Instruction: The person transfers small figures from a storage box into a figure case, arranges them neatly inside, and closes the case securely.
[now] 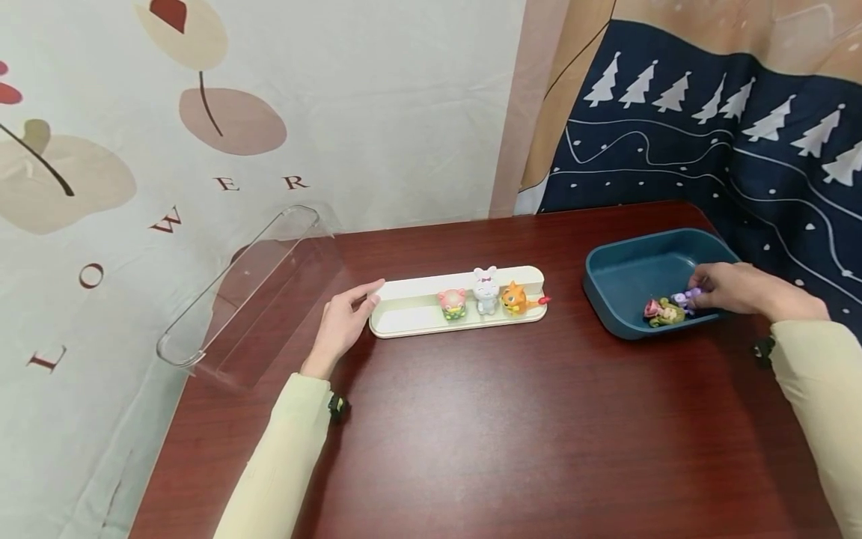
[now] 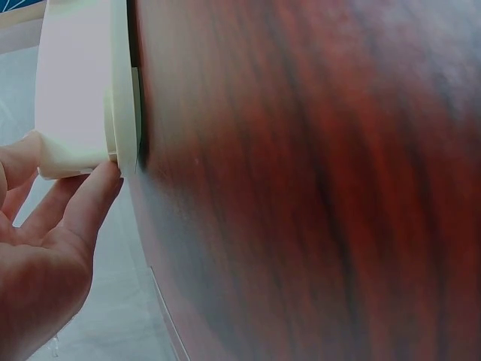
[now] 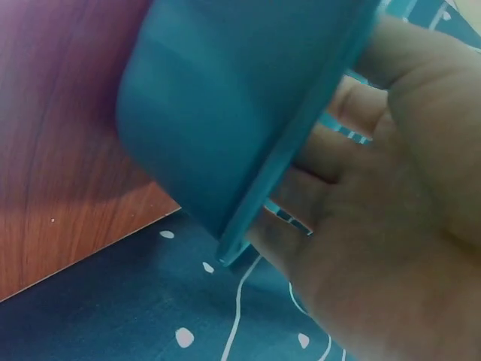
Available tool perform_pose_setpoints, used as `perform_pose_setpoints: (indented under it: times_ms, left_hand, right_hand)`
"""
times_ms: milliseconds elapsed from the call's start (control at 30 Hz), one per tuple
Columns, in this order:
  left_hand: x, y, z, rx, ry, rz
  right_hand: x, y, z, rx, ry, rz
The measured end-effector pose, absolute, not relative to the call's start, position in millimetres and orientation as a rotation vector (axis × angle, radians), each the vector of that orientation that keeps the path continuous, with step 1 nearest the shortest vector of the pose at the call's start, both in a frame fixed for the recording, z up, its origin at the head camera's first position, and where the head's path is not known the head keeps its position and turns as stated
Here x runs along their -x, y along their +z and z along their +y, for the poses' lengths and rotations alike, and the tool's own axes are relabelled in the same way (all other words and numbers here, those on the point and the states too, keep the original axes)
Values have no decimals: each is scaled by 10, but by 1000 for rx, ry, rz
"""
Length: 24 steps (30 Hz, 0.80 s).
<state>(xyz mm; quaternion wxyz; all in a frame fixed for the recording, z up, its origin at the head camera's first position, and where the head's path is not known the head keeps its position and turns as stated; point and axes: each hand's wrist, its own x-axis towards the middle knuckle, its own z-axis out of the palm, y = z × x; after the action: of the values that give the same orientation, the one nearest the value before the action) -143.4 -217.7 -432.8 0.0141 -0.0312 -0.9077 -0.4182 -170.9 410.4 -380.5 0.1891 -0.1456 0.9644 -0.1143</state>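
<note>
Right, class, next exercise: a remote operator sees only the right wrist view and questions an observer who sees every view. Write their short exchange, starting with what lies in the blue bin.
Operator: I see the right hand at the blue bin, but not the contents. What's inside?
Observer: Small toys, one of them purple.
Operator: And where is the left hand?
Observer: It touches the left end of a white tray.
</note>
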Motion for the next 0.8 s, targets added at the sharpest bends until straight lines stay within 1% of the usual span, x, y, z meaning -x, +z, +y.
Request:
perform_pose_setpoints:
  times_ms: [267,433,800]
  left_hand:
    - [1434,-4336,-2174,103,-1295,-2828]
    - [1436,-4335,-2166,90,-1298,-2830]
    - [1436,-4335,-2171,87,-1300,-2831]
  right_hand:
    - [1642,-3680,4089,335,-350,2815]
    - [1572,-3625,4017,352,-415,2873]
    - [1444,-3493,3703,390,-495,2955]
